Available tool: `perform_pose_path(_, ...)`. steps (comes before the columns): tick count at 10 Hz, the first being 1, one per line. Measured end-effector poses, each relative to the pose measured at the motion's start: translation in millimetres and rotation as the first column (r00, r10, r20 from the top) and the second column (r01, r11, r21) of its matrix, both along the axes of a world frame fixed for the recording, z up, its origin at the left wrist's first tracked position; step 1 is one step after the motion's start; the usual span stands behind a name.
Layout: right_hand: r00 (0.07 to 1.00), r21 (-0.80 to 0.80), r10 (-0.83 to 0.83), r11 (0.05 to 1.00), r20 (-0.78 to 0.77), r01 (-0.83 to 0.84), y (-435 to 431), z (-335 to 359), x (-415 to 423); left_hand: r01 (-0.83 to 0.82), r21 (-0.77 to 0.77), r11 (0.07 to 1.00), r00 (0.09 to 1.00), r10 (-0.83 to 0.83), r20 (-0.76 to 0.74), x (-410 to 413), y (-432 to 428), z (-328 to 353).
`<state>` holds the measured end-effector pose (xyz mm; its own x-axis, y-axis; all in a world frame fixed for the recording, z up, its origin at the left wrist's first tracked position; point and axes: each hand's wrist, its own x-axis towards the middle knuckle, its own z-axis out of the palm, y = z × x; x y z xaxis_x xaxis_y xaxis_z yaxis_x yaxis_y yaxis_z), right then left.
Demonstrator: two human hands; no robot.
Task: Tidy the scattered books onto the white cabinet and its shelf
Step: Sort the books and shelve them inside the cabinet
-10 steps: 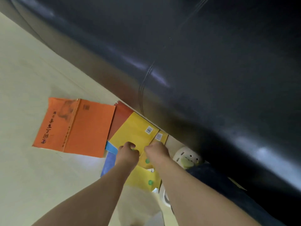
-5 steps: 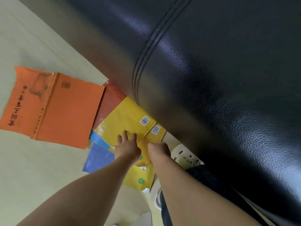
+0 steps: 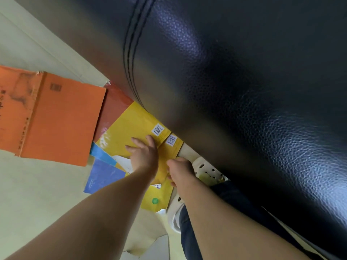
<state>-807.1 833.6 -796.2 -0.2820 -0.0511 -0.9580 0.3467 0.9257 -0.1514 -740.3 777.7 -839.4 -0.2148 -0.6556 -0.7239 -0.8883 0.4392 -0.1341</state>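
Reaching down to scattered books on the pale floor (image 3: 37,203) at the foot of a black leather sofa (image 3: 244,91). Pressing with the left hand (image 3: 144,156), fingers straight and spread, palm flat on the large yellow book (image 3: 129,128) tucked against the sofa's base, barcode corner nearest the sofa. Gripping with the right hand (image 3: 178,169), fingers curled under and thumb on the cover, at the edge of the smaller yellow book (image 3: 173,149), also hard against the sofa's base and bearing its own barcode. A little farther out from the sofa, partly covered by the right forearm: a third yellow book (image 3: 157,196) marked with a green dot. Against the sofa's base, next along from the large yellow cover: a red book (image 3: 114,107), one corner hidden by the sofa's front. Farther out from the sofa again: a light blue book (image 3: 102,156), showing only as a strip, and a deeper blue book (image 3: 105,175), its corner lost behind the left forearm. Farthest from the sofa, open and face down: an orange book (image 3: 56,119) with a worn spine, overlapping the red one. Right beside the sofa's base, just by the right hand: a white perforated clog (image 3: 204,168) below a dark blue trouser leg (image 3: 225,196).
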Motion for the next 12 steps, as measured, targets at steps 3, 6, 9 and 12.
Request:
perform_pose_path(3,0.998,-0.031,-0.056,0.998,-0.028,0.056,11.7,-1.7,-5.6,0.225,0.065,0.972,0.974,-0.224,-0.022,34.3,20.1,20.0)
perform_pose_path(6,0.998,-0.028,-0.068,0.997,-0.009,0.068,20.4,1.8,-13.7,0.035,0.051,0.998,0.998,-0.032,-0.051,18.5,50.8,-1.0)
perform_pose_path(9,1.000,-0.069,-0.022,0.997,0.010,0.022,21.8,0.2,-16.5,-0.031,0.073,0.997,0.999,0.034,-0.040,-4.2,44.9,0.1)
perform_pose_path(12,1.000,-0.102,0.015,0.995,-0.027,-0.017,9.2,7.6,-12.0,0.095,0.024,0.995,0.961,-0.086,-0.261,38.5,34.7,11.7)
